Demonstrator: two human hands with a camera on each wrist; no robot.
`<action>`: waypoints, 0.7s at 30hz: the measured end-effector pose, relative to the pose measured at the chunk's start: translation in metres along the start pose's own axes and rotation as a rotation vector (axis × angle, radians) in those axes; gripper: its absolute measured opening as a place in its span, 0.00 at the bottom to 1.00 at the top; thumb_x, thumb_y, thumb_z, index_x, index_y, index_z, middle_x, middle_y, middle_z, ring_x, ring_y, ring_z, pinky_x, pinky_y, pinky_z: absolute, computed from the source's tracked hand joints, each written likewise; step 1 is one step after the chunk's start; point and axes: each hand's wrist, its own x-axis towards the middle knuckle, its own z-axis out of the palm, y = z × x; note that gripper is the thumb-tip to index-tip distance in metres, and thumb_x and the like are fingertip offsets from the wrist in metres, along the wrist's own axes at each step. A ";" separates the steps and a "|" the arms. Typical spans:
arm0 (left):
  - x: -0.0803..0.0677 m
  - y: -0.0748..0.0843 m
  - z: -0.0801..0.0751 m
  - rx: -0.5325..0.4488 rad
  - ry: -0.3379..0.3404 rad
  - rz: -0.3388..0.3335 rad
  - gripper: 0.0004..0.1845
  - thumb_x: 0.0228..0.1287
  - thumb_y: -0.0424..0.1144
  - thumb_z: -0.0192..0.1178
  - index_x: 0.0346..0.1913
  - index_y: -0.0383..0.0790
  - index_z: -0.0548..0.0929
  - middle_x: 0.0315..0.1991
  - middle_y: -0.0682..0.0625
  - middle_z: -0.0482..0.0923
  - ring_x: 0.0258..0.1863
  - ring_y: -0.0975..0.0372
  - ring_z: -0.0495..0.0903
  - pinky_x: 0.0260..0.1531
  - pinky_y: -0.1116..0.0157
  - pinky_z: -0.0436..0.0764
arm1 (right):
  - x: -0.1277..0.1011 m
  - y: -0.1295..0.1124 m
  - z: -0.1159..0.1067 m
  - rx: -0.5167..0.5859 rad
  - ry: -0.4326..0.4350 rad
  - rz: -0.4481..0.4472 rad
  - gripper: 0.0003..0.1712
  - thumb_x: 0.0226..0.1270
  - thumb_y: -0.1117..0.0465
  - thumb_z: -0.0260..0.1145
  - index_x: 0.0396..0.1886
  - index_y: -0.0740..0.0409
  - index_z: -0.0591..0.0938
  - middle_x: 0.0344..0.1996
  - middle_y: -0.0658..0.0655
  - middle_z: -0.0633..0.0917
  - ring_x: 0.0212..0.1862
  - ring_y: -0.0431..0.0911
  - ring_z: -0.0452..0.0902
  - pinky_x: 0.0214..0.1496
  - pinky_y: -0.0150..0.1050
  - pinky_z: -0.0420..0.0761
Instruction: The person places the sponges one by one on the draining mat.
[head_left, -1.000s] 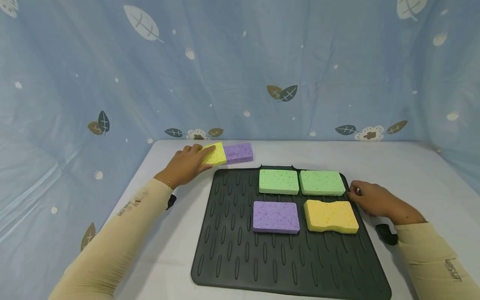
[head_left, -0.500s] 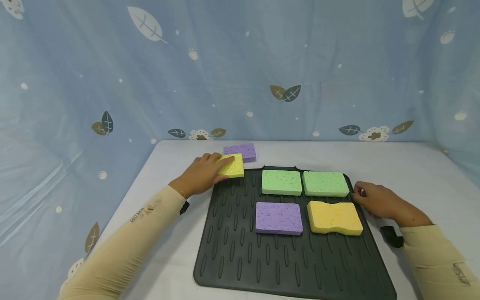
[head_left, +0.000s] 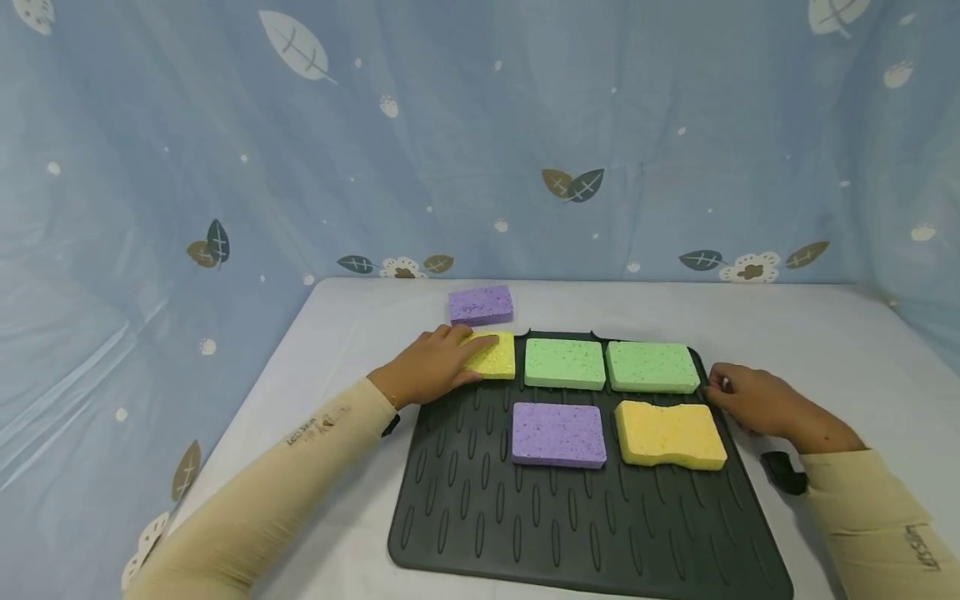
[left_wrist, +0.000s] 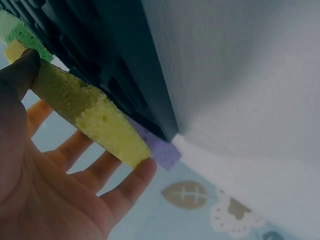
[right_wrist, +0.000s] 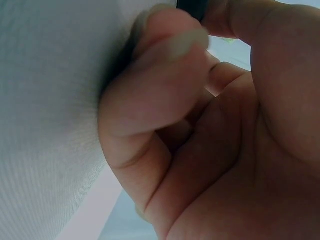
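My left hand [head_left: 431, 367] grips a bright yellow sponge [head_left: 495, 357] over the back left part of the dark ribbed drying mat [head_left: 450, 517]. In the left wrist view, thumb and fingers hold the yellow sponge [left_wrist: 95, 110] by its edges, close to the mat. Two green sponges [head_left: 564, 364] [head_left: 651, 367] lie side by side to its right. In front of them lie a purple sponge [head_left: 558, 435] and a wavy-edged yellow sponge [head_left: 669, 435]. My right hand [head_left: 753, 400] has curled fingers at the mat's right edge; in the right wrist view the mat's edge [right_wrist: 194, 7] sits between thumb and fingers.
Another purple sponge [head_left: 481, 306] lies on the white tabletop [head_left: 360, 317] behind the mat. A blue patterned curtain [head_left: 450, 142] hangs behind and at the left of the table.
My left hand has carried the bright yellow sponge rightward and nearer, from beside the back purple sponge to the mat, beside the left green sponge. My right hand has stayed in place.
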 end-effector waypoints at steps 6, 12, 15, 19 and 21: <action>0.003 0.005 0.003 0.016 -0.018 0.016 0.32 0.76 0.57 0.49 0.77 0.52 0.61 0.67 0.40 0.70 0.64 0.44 0.73 0.58 0.43 0.77 | -0.001 -0.001 0.001 0.004 0.008 -0.002 0.10 0.76 0.59 0.51 0.36 0.61 0.73 0.14 0.50 0.73 0.18 0.43 0.69 0.20 0.39 0.71; 0.002 0.005 0.006 0.025 -0.013 0.019 0.32 0.76 0.57 0.50 0.77 0.52 0.61 0.66 0.41 0.71 0.63 0.45 0.74 0.58 0.44 0.78 | 0.000 0.000 0.001 0.003 0.012 -0.002 0.11 0.76 0.59 0.51 0.36 0.61 0.73 0.14 0.50 0.73 0.18 0.43 0.69 0.20 0.39 0.71; 0.002 0.005 0.007 0.024 -0.012 0.021 0.32 0.75 0.58 0.51 0.77 0.52 0.62 0.65 0.41 0.71 0.62 0.45 0.74 0.57 0.44 0.78 | 0.000 0.000 0.002 0.005 0.011 0.001 0.11 0.76 0.59 0.51 0.36 0.61 0.73 0.14 0.50 0.73 0.18 0.43 0.69 0.20 0.39 0.71; 0.002 0.006 0.007 0.015 -0.019 0.023 0.33 0.75 0.58 0.51 0.77 0.52 0.62 0.65 0.41 0.71 0.63 0.45 0.74 0.58 0.44 0.78 | 0.001 0.000 0.002 0.006 0.011 -0.002 0.11 0.76 0.59 0.51 0.36 0.61 0.73 0.14 0.50 0.73 0.18 0.43 0.69 0.19 0.39 0.71; 0.001 0.006 0.006 0.009 -0.022 0.022 0.33 0.75 0.58 0.51 0.77 0.52 0.62 0.65 0.41 0.71 0.63 0.45 0.74 0.59 0.44 0.78 | 0.001 0.001 0.002 0.003 0.011 -0.006 0.11 0.76 0.59 0.51 0.36 0.61 0.73 0.14 0.50 0.73 0.17 0.43 0.69 0.19 0.39 0.71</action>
